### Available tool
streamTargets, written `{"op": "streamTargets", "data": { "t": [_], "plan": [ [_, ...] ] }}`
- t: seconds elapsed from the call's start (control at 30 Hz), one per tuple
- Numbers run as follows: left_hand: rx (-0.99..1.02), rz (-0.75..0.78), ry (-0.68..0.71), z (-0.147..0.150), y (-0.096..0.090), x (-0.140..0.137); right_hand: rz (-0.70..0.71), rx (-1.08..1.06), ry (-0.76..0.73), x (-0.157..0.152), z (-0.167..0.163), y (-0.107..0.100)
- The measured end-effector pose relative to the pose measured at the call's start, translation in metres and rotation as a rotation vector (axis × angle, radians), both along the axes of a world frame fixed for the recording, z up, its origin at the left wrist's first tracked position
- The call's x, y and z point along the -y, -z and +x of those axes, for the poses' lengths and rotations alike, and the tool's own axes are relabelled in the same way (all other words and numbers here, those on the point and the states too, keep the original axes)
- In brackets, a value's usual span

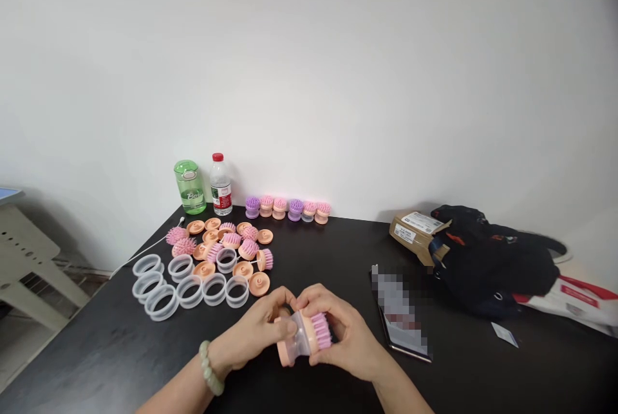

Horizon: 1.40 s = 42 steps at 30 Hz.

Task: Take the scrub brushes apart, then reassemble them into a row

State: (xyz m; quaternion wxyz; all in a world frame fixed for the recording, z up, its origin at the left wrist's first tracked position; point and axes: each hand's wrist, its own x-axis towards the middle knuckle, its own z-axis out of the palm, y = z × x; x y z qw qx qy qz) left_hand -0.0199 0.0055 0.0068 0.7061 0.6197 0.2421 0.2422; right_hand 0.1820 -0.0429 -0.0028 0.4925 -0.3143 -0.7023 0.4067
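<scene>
Between my two hands, above the front of the black table, is a scalp brush (302, 335) lying on its side. It has a peach base, a clear middle and pink bristles that face right. My left hand (263, 327) is closed on the peach base and clear part. Around the bristle end, the fingers of my right hand (340, 330) are wrapped. To the left lie several clear plastic rings (189, 291), several peach discs with a central stem (259, 283) and several pink bristle heads (248, 248).
Along the wall stands a row of assembled brushes (295, 210), purple and pink. A green bottle (190, 188) and a red-capped water bottle (221, 185) are at the back left. On the right lie a tablet (400, 317), a brown package (418, 234), a black bag (497, 266) and a small card (505, 335).
</scene>
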Motion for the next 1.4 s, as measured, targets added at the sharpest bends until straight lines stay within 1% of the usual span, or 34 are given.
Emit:
{"op": "streamTargets", "data": {
  "t": [0.1,0.13,0.17,0.23,0.27,0.37,0.4,0.47,0.57,0.63,0.67,0.73,0.8,0.83,0.9,1.0,1.07,1.23,1.3,1.4],
  "plan": [
    [0.087,-0.322,0.120,0.000,0.004,0.000,0.034,-0.067,0.018,0.000,0.004,0.000],
    [0.111,-0.393,0.163,0.000,0.004,-0.001,0.046,-0.106,0.054,0.000,0.008,-0.001],
    [0.133,-0.427,0.187,-0.002,0.004,-0.002,0.051,-0.140,0.102,-0.001,0.013,-0.002],
    [0.177,-0.413,0.170,-0.005,0.002,-0.005,0.019,-0.128,0.219,-0.005,0.021,-0.003],
    [0.199,-0.388,0.142,-0.007,0.001,-0.006,-0.031,-0.060,0.288,-0.007,0.024,-0.004],
    [0.261,-0.301,0.089,-0.011,-0.004,-0.008,-0.231,0.293,0.494,-0.013,0.022,0.001],
    [0.278,-0.274,0.082,-0.011,-0.004,-0.008,-0.264,0.394,0.540,-0.015,0.019,0.004],
    [0.299,-0.213,0.054,-0.010,-0.004,-0.008,-0.264,0.506,0.592,-0.019,0.013,0.014],
    [0.280,-0.129,-0.002,-0.008,-0.002,-0.007,-0.222,0.525,0.625,-0.025,0.009,0.029],
    [0.256,-0.093,-0.041,-0.006,0.000,-0.006,-0.155,0.506,0.658,-0.026,0.011,0.035],
    [0.244,-0.081,-0.064,-0.005,0.001,-0.006,-0.093,0.488,0.673,-0.026,0.012,0.035],
    [0.226,-0.052,-0.126,-0.002,0.003,-0.007,0.063,0.441,0.672,-0.024,0.015,0.032],
    [0.206,0.004,-0.193,-0.001,0.004,-0.008,0.194,0.397,0.627,-0.018,0.014,0.025],
    [0.195,0.039,-0.221,0.000,0.005,-0.008,0.235,0.383,0.586,-0.015,0.012,0.021],
    [0.170,0.100,-0.245,0.001,0.008,-0.009,0.260,0.364,0.500,-0.009,0.006,0.014],
    [0.156,0.160,-0.215,0.002,0.011,-0.008,0.209,0.345,0.397,-0.004,-0.003,0.010],
    [0.138,0.227,-0.216,0.003,0.014,-0.008,0.154,0.334,0.366,-0.004,-0.007,0.010],
    [-0.025,0.448,-0.332,0.004,0.016,-0.008,-0.051,0.238,0.265,-0.005,-0.007,0.010],
    [-0.114,0.506,-0.364,0.003,0.015,-0.008,-0.107,0.189,0.255,-0.006,-0.008,0.009],
    [-0.199,0.520,-0.383,0.004,0.015,-0.009,-0.094,0.210,0.300,-0.004,-0.010,0.008]
  ]
}}
